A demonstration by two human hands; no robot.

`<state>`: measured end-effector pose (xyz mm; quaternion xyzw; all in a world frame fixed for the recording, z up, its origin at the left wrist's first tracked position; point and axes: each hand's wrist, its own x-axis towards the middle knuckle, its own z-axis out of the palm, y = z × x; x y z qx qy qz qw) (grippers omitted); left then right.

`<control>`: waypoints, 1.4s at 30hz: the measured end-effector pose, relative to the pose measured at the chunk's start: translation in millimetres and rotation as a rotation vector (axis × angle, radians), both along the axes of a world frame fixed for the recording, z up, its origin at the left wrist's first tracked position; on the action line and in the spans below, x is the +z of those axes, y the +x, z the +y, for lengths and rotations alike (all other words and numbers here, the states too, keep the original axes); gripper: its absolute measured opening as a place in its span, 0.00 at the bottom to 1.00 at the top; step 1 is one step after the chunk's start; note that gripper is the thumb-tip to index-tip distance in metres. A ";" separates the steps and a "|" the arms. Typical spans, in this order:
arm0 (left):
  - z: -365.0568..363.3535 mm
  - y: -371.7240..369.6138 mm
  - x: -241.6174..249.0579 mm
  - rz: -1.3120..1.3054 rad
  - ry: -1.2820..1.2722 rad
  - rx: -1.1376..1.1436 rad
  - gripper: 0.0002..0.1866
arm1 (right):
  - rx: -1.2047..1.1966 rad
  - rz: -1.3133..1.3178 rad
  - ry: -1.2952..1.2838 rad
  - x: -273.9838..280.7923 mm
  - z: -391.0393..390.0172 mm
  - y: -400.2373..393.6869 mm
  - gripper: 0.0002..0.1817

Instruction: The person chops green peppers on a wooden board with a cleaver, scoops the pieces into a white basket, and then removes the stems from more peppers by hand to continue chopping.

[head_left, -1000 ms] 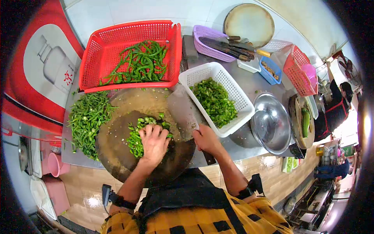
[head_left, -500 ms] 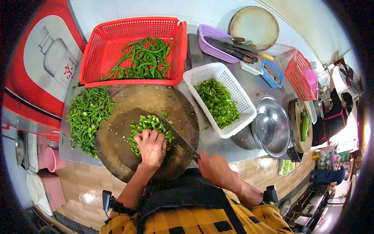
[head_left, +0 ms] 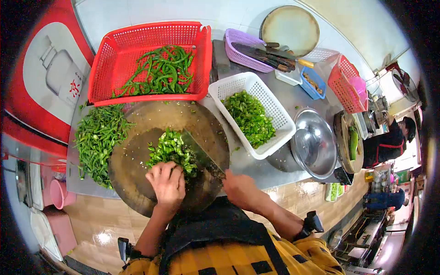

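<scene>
My right hand is wrapped round the handle of a kitchen knife. The broad blade of the knife stands along the right side of a heap of chopped green peppers. My left hand presses its bent fingers, held close together, on the near left edge of that heap. Under both lies a round wooden chopping board, dark and wet in the middle. A larger mound of cut green peppers spreads along the board's left edge.
Behind the board stands a red basket of whole green peppers. To the right are a white basket of chopped peppers, a steel bowl and a board with a green vegetable. A purple basket carries knives. Two people are farther right.
My left hand has moved towards me and off the top of the heap to its near edge. The knife has shifted left against the heap's right side, its blade face more visible.
</scene>
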<state>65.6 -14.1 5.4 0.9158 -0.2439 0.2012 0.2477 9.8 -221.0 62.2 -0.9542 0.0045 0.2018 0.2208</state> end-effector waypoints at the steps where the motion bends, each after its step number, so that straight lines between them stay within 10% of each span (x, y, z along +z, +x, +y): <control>1: 3.5 -3.6 -0.4 0.023 -0.042 0.030 0.08 | -0.002 0.024 -0.022 8.9 -0.4 -1.2 0.10; 42: 0.0 -2.1 -3.1 0.087 -0.093 0.127 0.12 | -0.046 0.003 0.012 16.0 -10.6 -14.8 0.10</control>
